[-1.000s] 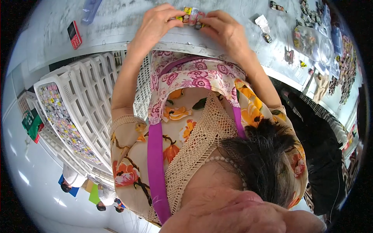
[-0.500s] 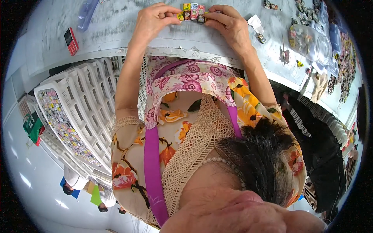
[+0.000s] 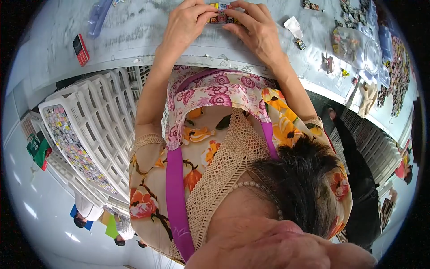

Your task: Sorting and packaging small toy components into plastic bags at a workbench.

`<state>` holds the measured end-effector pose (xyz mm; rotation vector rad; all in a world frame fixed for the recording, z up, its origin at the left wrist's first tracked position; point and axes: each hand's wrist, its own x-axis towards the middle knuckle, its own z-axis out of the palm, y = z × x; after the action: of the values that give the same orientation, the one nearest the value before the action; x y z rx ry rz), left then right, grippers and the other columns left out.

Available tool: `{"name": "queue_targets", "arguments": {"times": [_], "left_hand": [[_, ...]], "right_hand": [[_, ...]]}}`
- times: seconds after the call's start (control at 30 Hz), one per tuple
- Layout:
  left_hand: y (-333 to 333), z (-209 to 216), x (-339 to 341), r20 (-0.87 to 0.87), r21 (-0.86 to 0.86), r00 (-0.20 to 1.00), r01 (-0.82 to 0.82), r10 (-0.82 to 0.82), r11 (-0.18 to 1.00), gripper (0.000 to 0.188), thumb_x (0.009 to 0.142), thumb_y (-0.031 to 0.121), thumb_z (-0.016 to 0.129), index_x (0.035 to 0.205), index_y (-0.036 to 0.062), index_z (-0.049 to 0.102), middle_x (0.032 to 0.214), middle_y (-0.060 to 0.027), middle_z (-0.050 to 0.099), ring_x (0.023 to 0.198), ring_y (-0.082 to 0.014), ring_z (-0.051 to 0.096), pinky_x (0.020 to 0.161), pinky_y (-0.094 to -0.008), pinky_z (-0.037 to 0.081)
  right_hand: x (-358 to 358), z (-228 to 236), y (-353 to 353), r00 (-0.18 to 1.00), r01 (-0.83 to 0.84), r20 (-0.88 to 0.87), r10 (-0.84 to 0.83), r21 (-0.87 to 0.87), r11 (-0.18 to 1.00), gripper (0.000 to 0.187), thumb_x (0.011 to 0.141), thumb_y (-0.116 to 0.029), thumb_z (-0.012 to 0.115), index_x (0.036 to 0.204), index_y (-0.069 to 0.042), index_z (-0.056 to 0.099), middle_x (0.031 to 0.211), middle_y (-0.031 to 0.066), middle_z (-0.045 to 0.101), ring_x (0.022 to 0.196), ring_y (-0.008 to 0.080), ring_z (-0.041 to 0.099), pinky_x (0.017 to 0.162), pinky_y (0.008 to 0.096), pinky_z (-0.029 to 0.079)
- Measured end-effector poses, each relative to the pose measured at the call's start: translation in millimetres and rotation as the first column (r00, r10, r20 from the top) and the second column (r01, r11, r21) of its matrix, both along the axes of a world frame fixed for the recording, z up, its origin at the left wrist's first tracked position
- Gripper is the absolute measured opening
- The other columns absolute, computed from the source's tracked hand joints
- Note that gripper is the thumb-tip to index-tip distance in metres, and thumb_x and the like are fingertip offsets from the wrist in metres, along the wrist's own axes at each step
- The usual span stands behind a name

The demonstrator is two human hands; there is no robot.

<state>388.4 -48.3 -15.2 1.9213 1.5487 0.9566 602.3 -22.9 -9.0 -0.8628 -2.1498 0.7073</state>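
On the grey table at the top of the view lies a tight cluster of small colourful printed blocks [image 3: 220, 19], with yellow, pink and dark sides showing. My left hand [image 3: 187, 26] pinches its left end, fingertips pressed together. From the other side my right hand [image 3: 257, 32] curls round the right end, its fingers along the far edge and its thumb on the near side. Both hands partly cover the cluster, so the blocks' exact kind cannot be made out.
A red phone [image 3: 81, 50] and a blue translucent plastic piece [image 3: 99, 19] lie left. To the right are a white paper scrap [image 3: 293, 27], a dark block [image 3: 300, 44], a clear jar [image 3: 371, 58] and many scattered small pieces [image 3: 398, 74]. White crates [image 3: 96, 112] stand below the table at left.
My hands have come closer together over the cluster and now cover more of it. My right fingers have moved left across its far edge. A dark-clothed person at right has shifted.
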Motion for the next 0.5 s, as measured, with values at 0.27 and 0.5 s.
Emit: {"name": "queue_targets", "arguments": {"times": [0.27,0.5], "left_hand": [[6.0,5.2,1.5,-0.051,-0.081,0.998,-0.047,0.043,0.996,0.013,0.094,0.009,0.065,0.094,-0.0032,0.071,0.085,-0.0151,0.062,0.079,-0.0343,0.063,0.072,-0.0421,0.050],[4.7,6.0,1.1,-0.053,-0.096,0.998,-0.028,0.023,0.995,0.013,0.093,0.009,0.063,0.094,-0.0019,0.071,0.087,-0.0162,0.062,0.082,-0.0362,0.063,0.074,-0.0427,0.050]], "right_hand": [[-10.5,-1.5,8.0,0.999,0.028,0.034,-0.027,-0.051,0.998,0.026,0.085,-0.008,0.075,0.109,-0.003,0.069,0.116,0.0148,0.065,0.101,0.0352,0.060,0.086,0.0416,0.051],[-10.7,-7.0,11.4,1.000,-0.021,0.022,0.022,-0.039,0.999,0.019,0.085,-0.007,0.074,0.102,-0.001,0.069,0.113,0.0141,0.066,0.100,0.0351,0.060,0.086,0.0416,0.050]]}}
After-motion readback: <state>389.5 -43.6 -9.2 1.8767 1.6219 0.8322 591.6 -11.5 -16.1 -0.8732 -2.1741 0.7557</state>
